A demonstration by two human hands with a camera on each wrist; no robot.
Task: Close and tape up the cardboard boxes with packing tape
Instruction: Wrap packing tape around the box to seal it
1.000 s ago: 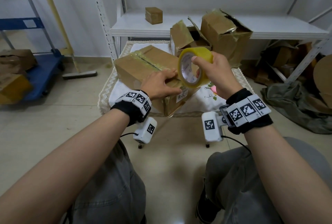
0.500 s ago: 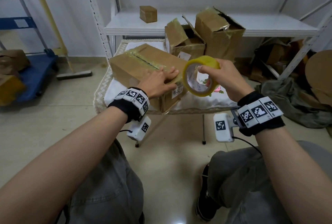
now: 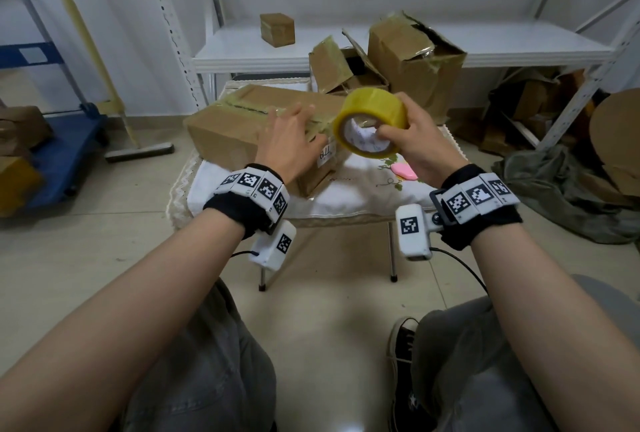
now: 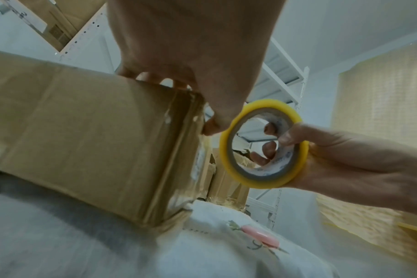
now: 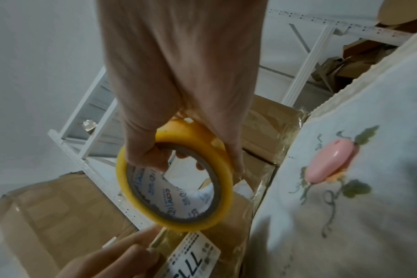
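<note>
Your small metal-legged table [image 3: 392, 251] wears a white embroidered cloth [image 3: 349, 194]. On it: long closed brown cardboard box [image 3: 228, 126], two open torn cardboard boxes [image 3: 412, 53] behind, pink oval object [image 3: 405, 171] near you.

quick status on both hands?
Left hand: open, fingers spread flat, pressing on the closed cardboard box.
Right hand: closed around the yellow tape roll, thumb through its core.

Pink oval object [image 3: 404, 171] on embroidered white cloth [image 3: 360, 196] (blue trolley [image 3: 65, 144] leftward)
</note>
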